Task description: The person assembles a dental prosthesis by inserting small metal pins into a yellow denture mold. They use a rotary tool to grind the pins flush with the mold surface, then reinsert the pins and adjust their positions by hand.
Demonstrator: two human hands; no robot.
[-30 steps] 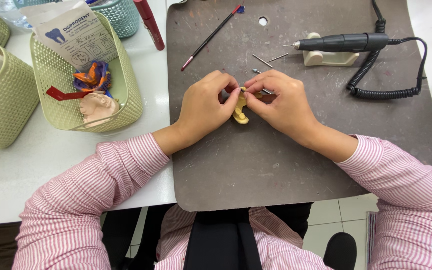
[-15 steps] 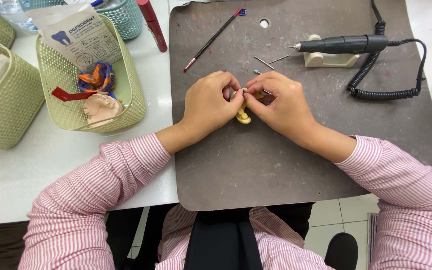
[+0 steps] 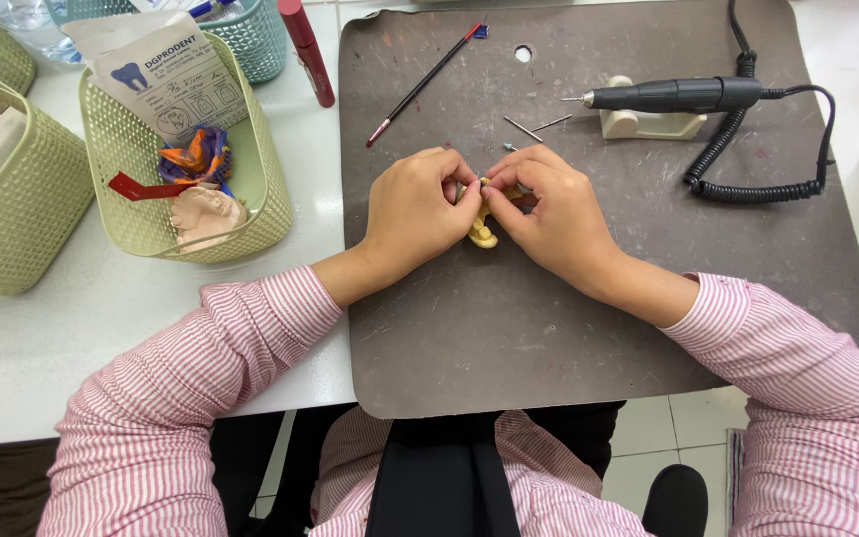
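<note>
Since the earlier frames both hands have stayed pressed together at the middle of the mat (image 3: 569,328), with only a slight shift of the fingers. Left hand (image 3: 412,211) and right hand (image 3: 557,209) meet fingertip to fingertip, both closed in a pinch on a small yellow piece (image 3: 482,235). Most of that piece is hidden by the fingers; only a lobe shows below the thumbs, so its shape cannot be made out, and whether it rests on the mat or is lifted just off it cannot be told. Beyond the hands, a dark handpiece (image 3: 673,95) lies on a pale rest (image 3: 648,124), its coiled cord (image 3: 748,174) looping to the right and running out of the top edge. Two thin burs (image 3: 537,126) lie just left of the rest, and a slim brush (image 3: 425,73) lies slanted at the mat's upper left. On the white desk (image 3: 42,348) to the left stands a green basket (image 3: 260,199) holding a paper slip, a pinkish cast and something orange and purple, too jumbled to read. More baskets are cut off at the left and top edges.
</note>
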